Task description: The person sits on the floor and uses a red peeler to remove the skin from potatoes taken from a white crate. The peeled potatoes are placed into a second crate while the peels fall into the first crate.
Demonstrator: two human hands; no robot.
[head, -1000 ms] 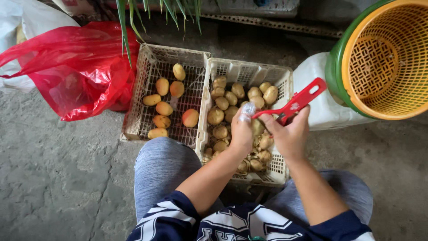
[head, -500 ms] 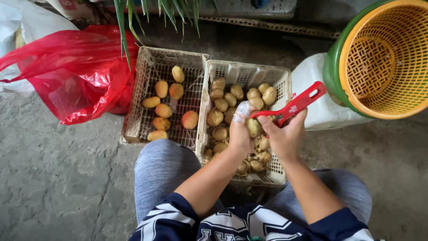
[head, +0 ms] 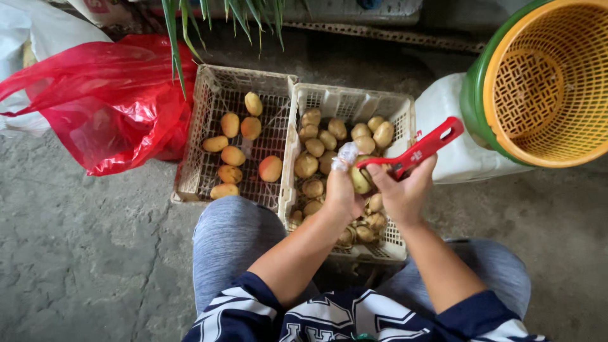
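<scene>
At the far left a white bag (head: pixel 25 38) was cut off by the frame edge, and a crumpled red plastic bag (head: pixel 107 101) lay partly over it on the concrete floor (head: pixel 82 253). Green leaves (head: pixel 183 31) hung down from the top edge, their plant out of view. Next came a pale plastic crate (head: pixel 202 171) with a few peeled yellow potatoes (head: pixel 231 155) spread across its mesh bottom. Just beside it, touching along one wall, stood a second crate (head: pixel 354 101) heaped with brownish unpeeled potatoes (head: pixel 307 166).

Above that second crate the left hand (head: pixel 342 190) was closed around a small potato (head: pixel 360 180), mostly hidden by the fingers of both hands; only a pale, yellowish patch showed. A scrap of clear plastic or a glove tip at the left fingertips was hard to make out. The right hand (head: pixel 402 190) gripped a red peeler (head: pixel 415 151), its blade end against the potato and its handle pointing up and right.

At the right a white sack (head: pixel 449 139) lay behind a yellow basket (head: pixel 551 82) nested in a green one, both cut off by the frame.
</scene>
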